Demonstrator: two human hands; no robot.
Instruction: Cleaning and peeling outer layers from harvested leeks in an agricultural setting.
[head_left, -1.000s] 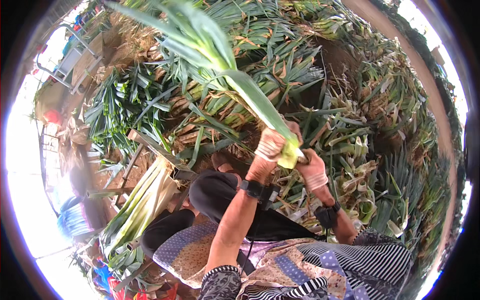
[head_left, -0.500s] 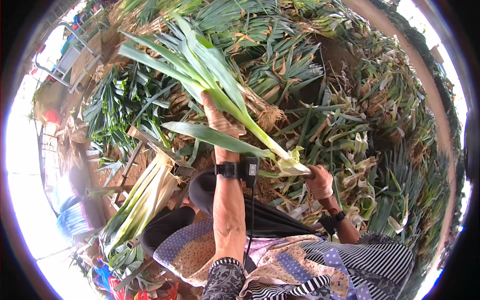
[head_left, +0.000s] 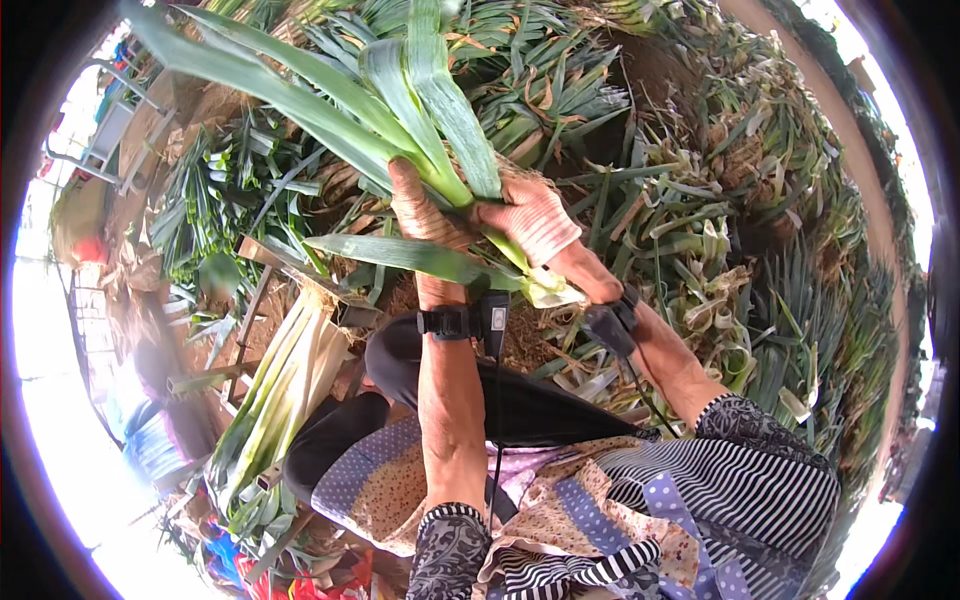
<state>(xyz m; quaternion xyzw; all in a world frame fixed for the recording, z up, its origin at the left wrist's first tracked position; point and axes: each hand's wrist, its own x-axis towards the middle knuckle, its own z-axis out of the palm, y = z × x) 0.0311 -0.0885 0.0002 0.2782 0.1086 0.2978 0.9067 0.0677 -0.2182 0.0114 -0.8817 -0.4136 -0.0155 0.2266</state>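
While the left hand (head_left: 428, 212) wraps around the leek (head_left: 440, 168), its thumb laid up along the stalk toward the leaves, the right hand (head_left: 532, 224) closes on the same stalk just beside it. Both hands have pale, banded coverings on them. The leek is held up in front of the knees, above the ground, slanting from its leaf fan at upper left to its pale root end (head_left: 553, 292) below the right hand. A loose leaf (head_left: 400, 255) stretches leftward from near that end, passing across the left wrist. Each wrist wears a dark strap, and a black box with a cable hangs by each.

To the left, a bundle of pale-stalked leeks (head_left: 285, 385) rests against a metal frame (head_left: 356, 315), its white ends by the frame's upper edge and its green leaves trailing toward the lower left. Beyond the frame's far corner lies a pile of dark-green leek tops (head_left: 225, 190). More leeks (head_left: 545, 85) cover the ground ahead, while a heap of loose leaves (head_left: 715, 240) spreads to the right. A patterned apron (head_left: 600, 510) covers the lap over black trousers (head_left: 530, 405).
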